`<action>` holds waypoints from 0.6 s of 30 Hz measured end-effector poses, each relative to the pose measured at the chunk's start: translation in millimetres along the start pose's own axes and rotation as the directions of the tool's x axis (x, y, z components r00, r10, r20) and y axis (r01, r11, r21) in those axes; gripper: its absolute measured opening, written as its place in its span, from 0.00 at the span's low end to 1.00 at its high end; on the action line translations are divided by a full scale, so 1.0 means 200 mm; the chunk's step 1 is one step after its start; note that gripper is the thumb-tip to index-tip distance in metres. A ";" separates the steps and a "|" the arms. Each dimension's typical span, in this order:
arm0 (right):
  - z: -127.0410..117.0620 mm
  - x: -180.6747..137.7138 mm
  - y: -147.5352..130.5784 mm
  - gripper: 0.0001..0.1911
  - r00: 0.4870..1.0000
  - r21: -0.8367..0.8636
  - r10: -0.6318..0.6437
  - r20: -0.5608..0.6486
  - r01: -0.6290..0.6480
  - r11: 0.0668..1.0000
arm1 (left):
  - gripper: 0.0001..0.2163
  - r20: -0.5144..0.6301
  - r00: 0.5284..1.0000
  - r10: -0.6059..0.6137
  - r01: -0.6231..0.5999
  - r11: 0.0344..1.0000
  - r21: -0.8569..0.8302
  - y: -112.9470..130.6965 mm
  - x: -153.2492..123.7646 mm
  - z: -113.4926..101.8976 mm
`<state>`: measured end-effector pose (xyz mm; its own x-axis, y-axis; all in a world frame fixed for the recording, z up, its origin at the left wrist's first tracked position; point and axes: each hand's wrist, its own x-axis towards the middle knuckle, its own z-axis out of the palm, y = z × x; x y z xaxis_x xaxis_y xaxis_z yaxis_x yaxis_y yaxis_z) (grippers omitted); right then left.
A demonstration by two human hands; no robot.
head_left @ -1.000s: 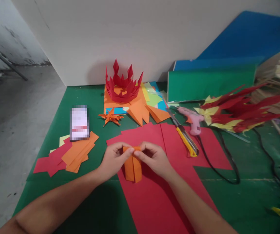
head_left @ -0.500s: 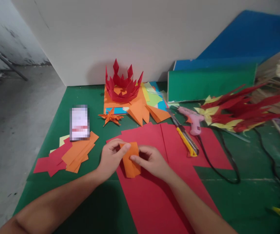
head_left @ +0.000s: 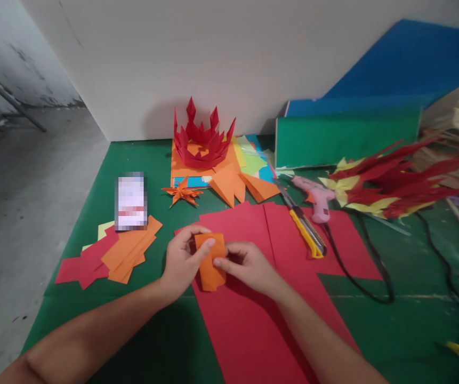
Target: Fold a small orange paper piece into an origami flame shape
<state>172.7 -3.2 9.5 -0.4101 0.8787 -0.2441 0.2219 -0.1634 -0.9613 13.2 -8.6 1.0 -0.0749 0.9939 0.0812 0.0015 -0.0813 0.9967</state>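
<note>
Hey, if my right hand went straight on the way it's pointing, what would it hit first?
The orange paper between your hands, which your right hand already touches. Past it, your left hand looks next, though depth is unclear from one view.

One head view, facing forward and down
From above the table (head_left: 105, 170), it takes in the left hand (head_left: 183, 261) and right hand (head_left: 249, 265) close by, a pale board (head_left: 173, 53) beyond, floor (head_left: 65, 154) at left.

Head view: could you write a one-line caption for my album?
Left hand and right hand hold orange paper above red sheets, a spiky red paper crown beyond.
</note>
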 end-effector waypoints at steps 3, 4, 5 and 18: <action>0.00 0.00 0.00 0.19 1.000 0.092 0.020 0.002 -0.020 0.996 | 0.15 -0.026 0.993 0.118 -0.120 0.992 -0.046 -0.03 -0.01 0.00; -0.01 0.00 0.00 0.19 1.000 0.113 0.025 -0.006 -0.024 0.993 | 0.15 -0.012 0.986 0.166 -0.166 0.986 -0.034 -0.04 -0.01 0.00; -0.01 0.01 0.00 0.18 0.999 0.121 0.030 -0.022 -0.027 0.992 | 0.13 0.008 0.974 0.226 -0.226 0.974 0.005 -0.04 -0.01 0.00; -0.03 0.00 -0.02 0.20 0.997 0.090 0.046 -0.064 -0.041 0.995 | 0.09 0.196 0.945 0.260 -0.300 0.930 0.214 0.00 0.01 -0.01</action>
<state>176.0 0.5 14.1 -0.3416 0.8972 -0.2798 0.1583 -0.2385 -0.9582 10.8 -7.6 1.4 0.1253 0.9332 0.3368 0.2373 -0.3578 0.9031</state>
